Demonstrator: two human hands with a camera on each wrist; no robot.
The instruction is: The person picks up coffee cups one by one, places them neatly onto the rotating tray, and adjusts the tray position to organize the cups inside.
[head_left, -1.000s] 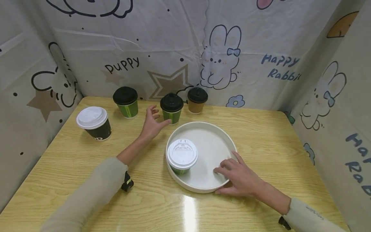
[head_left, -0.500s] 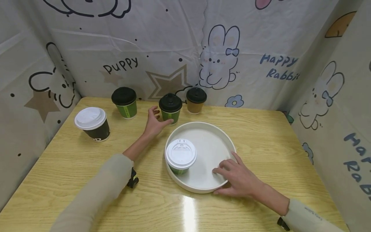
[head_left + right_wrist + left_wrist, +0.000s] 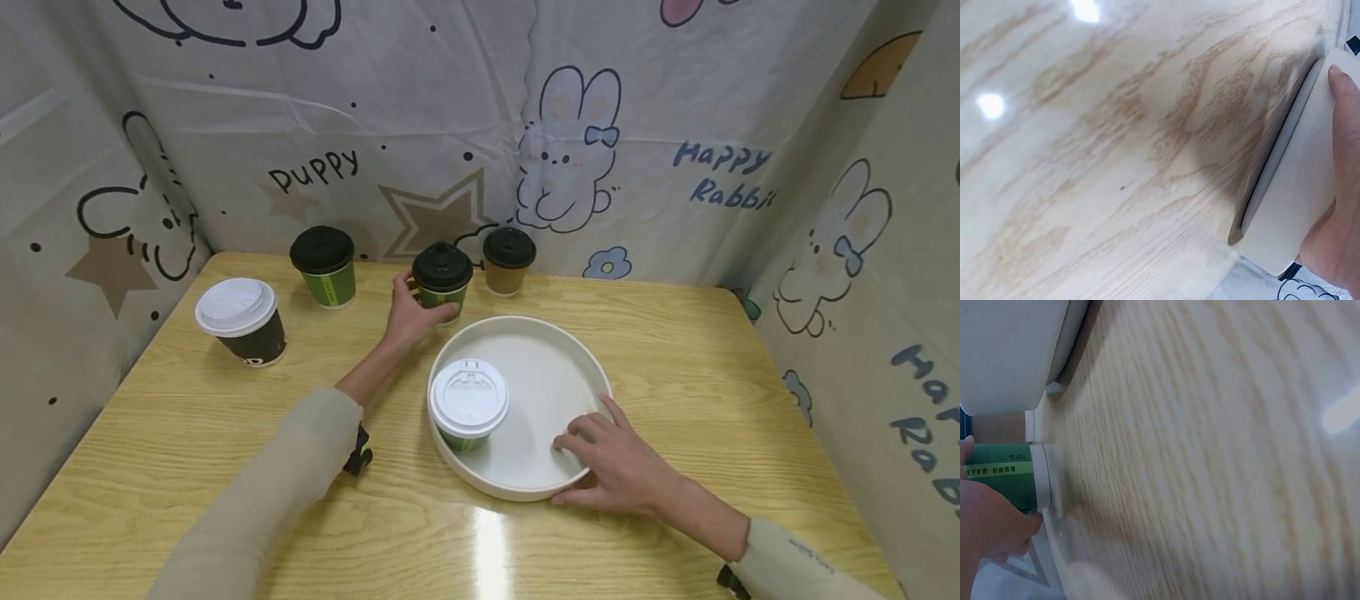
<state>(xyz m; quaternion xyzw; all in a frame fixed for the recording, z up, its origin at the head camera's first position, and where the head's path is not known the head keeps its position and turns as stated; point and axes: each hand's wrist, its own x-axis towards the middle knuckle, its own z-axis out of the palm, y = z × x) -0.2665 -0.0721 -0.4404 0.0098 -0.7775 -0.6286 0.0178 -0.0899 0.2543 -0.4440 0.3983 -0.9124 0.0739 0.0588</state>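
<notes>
While the upright green paper cup with a black lid [image 3: 442,287] is gripped by the left hand [image 3: 410,315], just behind the round white tray [image 3: 547,333], that tray's near rim is pinched by the right hand [image 3: 611,462]. Both rest on the wooden desk [image 3: 675,367].

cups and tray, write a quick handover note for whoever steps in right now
Left hand: fingers curled round the green cup with the black lid, which stands on the table just behind the tray.
Right hand: holds the near right rim of the white tray, fingers over the edge.
Done: one green cup with a white lid stands in the tray.
Left: the gripped cup is not yet in the tray; three more cups stand outside it: a green one, a brown one and a dark white-lidded one.
</notes>
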